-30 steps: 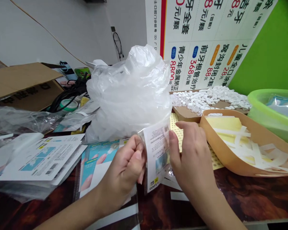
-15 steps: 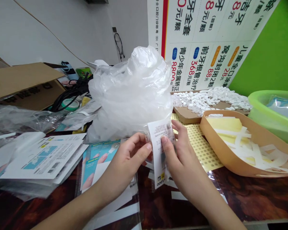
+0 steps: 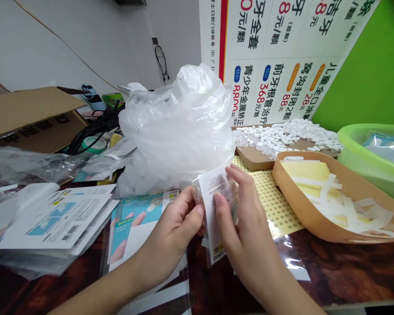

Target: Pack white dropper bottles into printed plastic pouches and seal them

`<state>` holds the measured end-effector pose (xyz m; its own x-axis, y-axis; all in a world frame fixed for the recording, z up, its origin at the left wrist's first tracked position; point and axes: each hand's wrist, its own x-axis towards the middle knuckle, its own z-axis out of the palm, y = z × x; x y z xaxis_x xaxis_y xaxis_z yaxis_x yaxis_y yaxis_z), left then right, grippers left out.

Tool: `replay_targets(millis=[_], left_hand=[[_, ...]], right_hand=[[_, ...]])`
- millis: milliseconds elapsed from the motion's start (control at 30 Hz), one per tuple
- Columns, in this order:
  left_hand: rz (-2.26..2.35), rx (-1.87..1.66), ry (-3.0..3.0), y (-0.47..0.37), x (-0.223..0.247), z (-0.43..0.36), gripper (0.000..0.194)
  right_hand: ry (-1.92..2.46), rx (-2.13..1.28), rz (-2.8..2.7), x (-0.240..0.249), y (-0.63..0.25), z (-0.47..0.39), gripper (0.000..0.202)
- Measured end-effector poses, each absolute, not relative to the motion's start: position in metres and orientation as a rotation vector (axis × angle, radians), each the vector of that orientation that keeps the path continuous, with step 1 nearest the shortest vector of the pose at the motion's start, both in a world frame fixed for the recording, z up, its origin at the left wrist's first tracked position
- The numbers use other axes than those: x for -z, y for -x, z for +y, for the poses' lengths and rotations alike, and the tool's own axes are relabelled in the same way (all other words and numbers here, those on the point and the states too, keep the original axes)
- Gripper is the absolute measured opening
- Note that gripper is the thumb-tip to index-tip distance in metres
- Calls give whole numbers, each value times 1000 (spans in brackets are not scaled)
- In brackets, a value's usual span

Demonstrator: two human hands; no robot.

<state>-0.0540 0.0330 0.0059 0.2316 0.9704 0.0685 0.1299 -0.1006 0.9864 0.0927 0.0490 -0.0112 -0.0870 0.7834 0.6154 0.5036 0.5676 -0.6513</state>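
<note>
A white printed card in a clear plastic sleeve (image 3: pixel 207 188) is held upright between my two hands, above the dark table. My left hand (image 3: pixel 175 225) pinches its left edge between thumb and bent fingers. The thumb of my right hand (image 3: pixel 251 232) presses on the card's face, with the fingers behind and along its right side. Below and left of my left hand lie blue-and-white printed cards in clear sleeves (image 3: pixel 131 227). Directly behind the held packet stands a big heap of clear plastic bags (image 3: pixel 177 127).
On the left is a stack of white printed cards (image 3: pixel 62 218), with a cardboard box (image 3: pixel 29 109) behind. To the right sit a yellow sticker sheet (image 3: pixel 276 197), an orange tray of paper strips (image 3: pixel 289 205), a cardboard tray of small white pieces (image 3: pixel 254 162) and a green basin (image 3: pixel 357 148).
My right hand has shifted slightly left and now covers more of the card's lower right. The held packet has moved a little left, and clear plastic shows more at its upper left.
</note>
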Motion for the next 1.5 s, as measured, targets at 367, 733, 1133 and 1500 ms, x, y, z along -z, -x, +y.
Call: replay_targets(millis=[367, 733, 1133, 1500], left_hand=[[1110, -1168, -1427, 58, -10, 21, 22], [1008, -1272, -1115, 57, -11, 30, 14], [916, -979, -1077, 54, -12, 31, 22], [937, -912, -1219, 59, -14, 36, 21]], right_hand=[[928, -364, -1720, 2, -100, 50, 32], [1144, -1478, -993, 8, -107, 62, 87], [879, -1586, -533, -5, -111, 63, 56], [940, -1623, -589, -4, -113, 64, 52]])
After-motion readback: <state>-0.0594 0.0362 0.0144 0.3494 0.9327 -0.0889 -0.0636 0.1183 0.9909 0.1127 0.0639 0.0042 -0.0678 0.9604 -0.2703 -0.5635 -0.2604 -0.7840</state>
